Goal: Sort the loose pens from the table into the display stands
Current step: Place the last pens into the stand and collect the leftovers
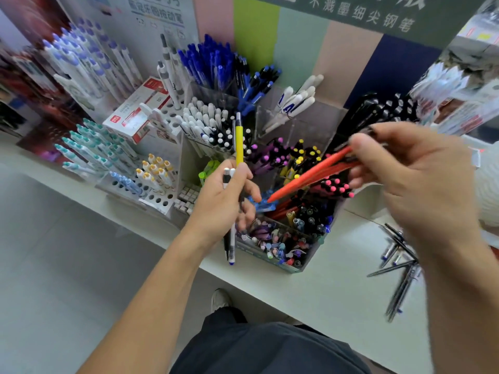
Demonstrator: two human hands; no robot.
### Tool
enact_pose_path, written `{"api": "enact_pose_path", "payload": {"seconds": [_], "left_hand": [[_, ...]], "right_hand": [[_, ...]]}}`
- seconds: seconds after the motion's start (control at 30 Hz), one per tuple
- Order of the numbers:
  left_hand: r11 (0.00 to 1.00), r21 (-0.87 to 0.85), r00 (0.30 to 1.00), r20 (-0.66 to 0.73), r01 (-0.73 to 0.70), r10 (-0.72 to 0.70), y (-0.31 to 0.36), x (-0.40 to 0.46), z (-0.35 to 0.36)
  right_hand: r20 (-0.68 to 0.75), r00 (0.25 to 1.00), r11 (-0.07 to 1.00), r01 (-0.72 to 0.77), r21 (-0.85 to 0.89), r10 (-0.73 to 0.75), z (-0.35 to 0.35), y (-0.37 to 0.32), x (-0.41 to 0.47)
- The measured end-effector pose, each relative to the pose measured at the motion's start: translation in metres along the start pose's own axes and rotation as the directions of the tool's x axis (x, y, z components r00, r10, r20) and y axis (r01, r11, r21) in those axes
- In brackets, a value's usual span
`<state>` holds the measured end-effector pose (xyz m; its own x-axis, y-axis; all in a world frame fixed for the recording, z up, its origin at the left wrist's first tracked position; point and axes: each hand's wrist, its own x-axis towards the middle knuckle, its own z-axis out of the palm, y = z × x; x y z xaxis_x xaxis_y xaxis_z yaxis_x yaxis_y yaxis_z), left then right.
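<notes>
**Sorting well under way, a loose pile still waiting**

Most pens already stand in the display stands (272, 168), whose clear compartments look packed with blue, white, purple, yellow and pink-capped stock. The left hand (229, 201) is curled round a small bundle: a yellow pen (239, 141) pointing up and a white and a dark pen hanging below the fist. The right hand (399, 168) pinches several orange-red pens (310, 174), tips angled down towards the near middle compartments; this hand is motion-blurred, so the exact finger hold is unclear. I judge these are about to be dropped into a slot.

Left to do: a loose heap of dark pens (399, 263) lies on the white table (337, 287) at the near right, well apart from the stands.

Room is tight over the stands, where upright pens crowd every slot. The table's near edge runs diagonally just beside the person's legs; the bare tabletop between stand and heap gives the freest path.
</notes>
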<state>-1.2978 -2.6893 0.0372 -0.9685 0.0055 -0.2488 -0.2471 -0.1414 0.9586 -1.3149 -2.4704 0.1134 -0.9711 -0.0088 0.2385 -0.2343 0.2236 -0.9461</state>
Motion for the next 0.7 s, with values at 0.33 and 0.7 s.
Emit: {"api": "enact_pose_path", "payload": {"seconds": [0.33,0.7], "left_hand": [[0.976,-0.168,0.986,0.111,0.139,-0.121,-0.016,-0.007,-0.02],[0.988,-0.049,0.988,0.052,0.145,-0.142,-0.024,-0.001,-0.015]], "right_hand": [[-0.088,0.987,0.917,0.091,-0.388,-0.135,0.017,0.051,-0.044],[0.237,0.962,0.661,0.091,-0.745,0.134,0.063,0.084,-0.033]]}}
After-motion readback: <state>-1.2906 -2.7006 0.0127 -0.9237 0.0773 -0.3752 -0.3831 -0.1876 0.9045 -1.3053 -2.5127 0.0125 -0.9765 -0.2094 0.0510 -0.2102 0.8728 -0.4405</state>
